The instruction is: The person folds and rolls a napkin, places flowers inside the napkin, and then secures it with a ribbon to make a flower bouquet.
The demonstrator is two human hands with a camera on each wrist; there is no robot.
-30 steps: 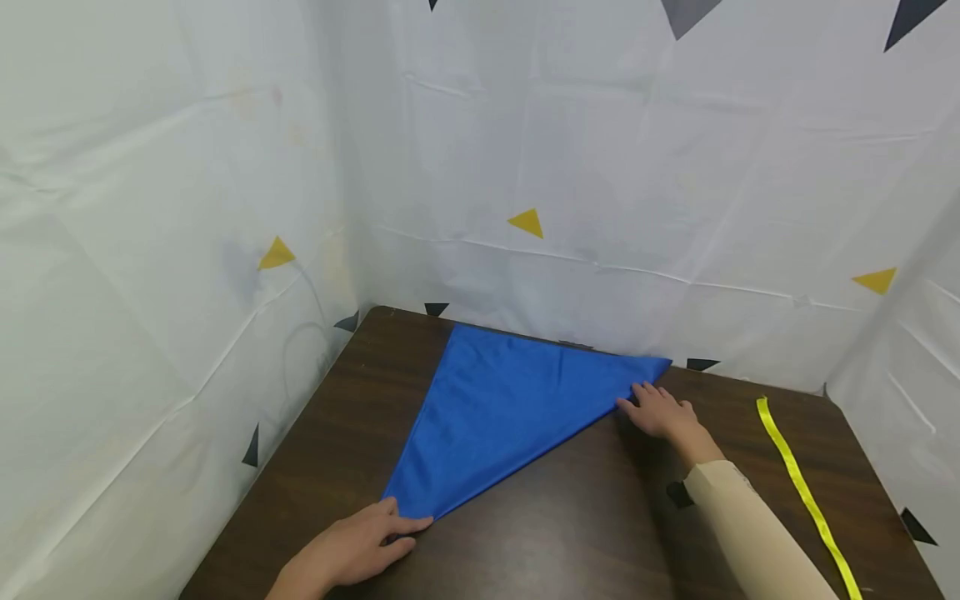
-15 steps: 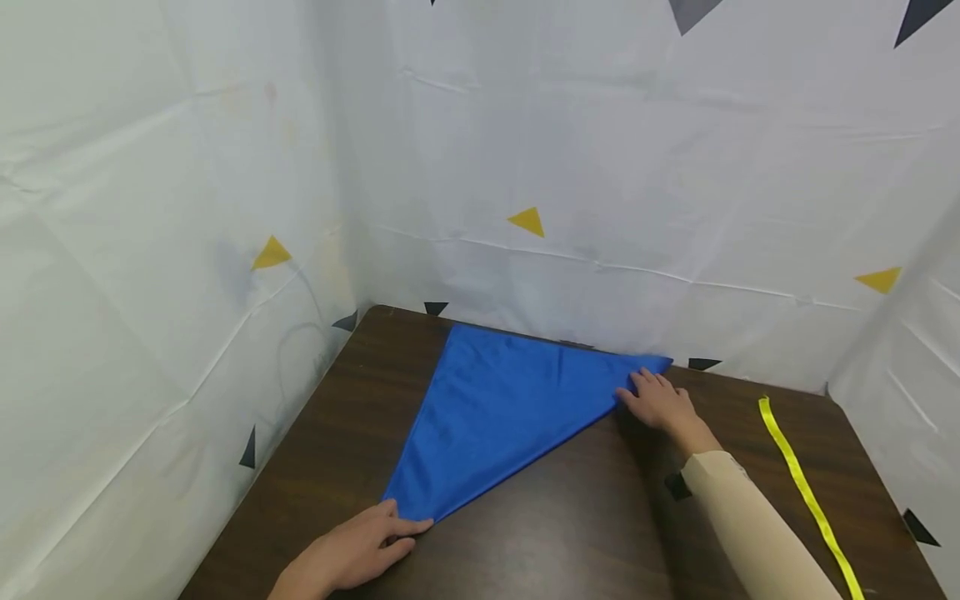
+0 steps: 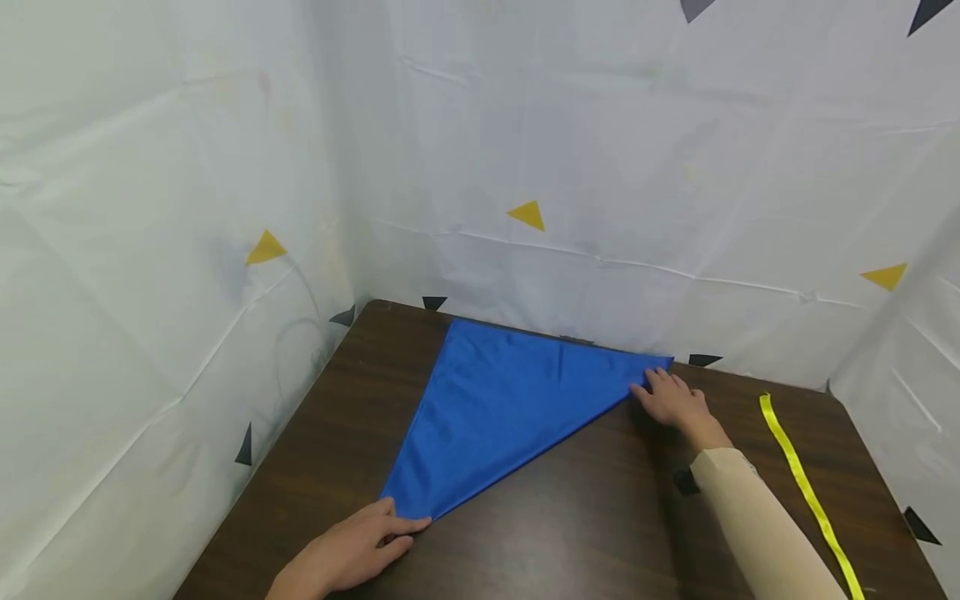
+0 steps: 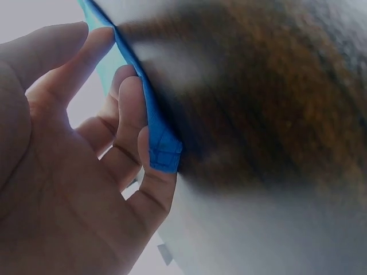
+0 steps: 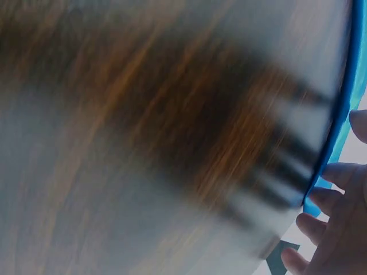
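Observation:
A blue cloth (image 3: 495,408), folded into a triangle, lies flat on the dark wooden table (image 3: 540,533). My left hand (image 3: 348,546) rests its fingertips on the cloth's near corner, and the left wrist view has its loosely bent fingers (image 4: 132,103) against the blue edge. Close to the far right tip, the fingers of my right hand (image 3: 675,404) touch the long edge of the cloth. In the right wrist view, spread fingers (image 5: 324,200) lie along that edge, partly cut off by the frame.
To the right, a yellow ribbon (image 3: 802,483) lies lengthwise on the table. White sheeting (image 3: 615,167) with yellow and dark triangles hangs behind the table and at both sides. The cloth's far edge runs near the table's back edge.
My right hand has slid right along the long edge toward the far tip, and the cloth there lies flatter. My left hand stays on the near corner.

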